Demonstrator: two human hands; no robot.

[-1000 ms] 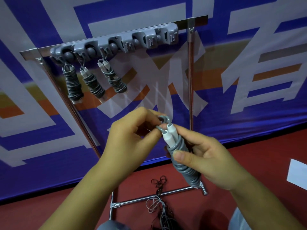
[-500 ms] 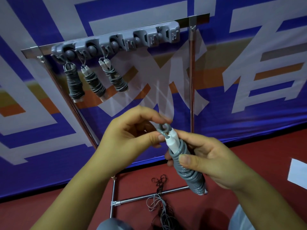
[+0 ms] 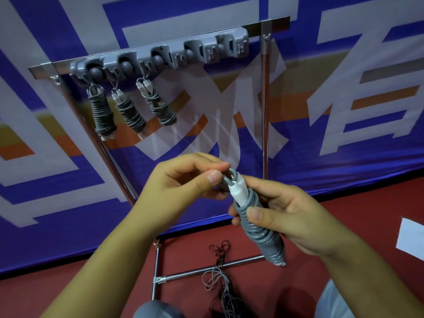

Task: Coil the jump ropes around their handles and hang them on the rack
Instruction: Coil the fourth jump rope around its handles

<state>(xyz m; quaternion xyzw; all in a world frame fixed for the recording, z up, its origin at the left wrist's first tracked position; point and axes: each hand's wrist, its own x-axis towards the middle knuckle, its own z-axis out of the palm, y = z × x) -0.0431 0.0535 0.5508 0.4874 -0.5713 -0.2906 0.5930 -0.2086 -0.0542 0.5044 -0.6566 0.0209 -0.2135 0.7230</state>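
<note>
A grey jump rope (image 3: 259, 230) is coiled tightly round its two white handles. My right hand (image 3: 296, 219) grips the coil at its middle, thumb on top. My left hand (image 3: 183, 182) pinches the small rope loop at the handles' top end between thumb and forefinger. Above, a grey hook rack (image 3: 160, 58) is fixed on a metal bar. Three coiled ropes hang from its left hooks: one (image 3: 102, 113), a second (image 3: 130, 113) and a third (image 3: 158, 104). The hooks toward the right hold nothing.
The rack's metal stand (image 3: 265, 111) has upright poles and a floor crossbar (image 3: 206, 271) on red flooring. A tangle of loose ropes (image 3: 222, 285) lies on the floor by the crossbar. A blue and white banner hangs behind. A white sheet (image 3: 410, 237) lies at right.
The coiled rope and both hands have sunk slightly and tilted. My left fingers have shifted on the loop at the handle tops. The hanging ropes stay put.
</note>
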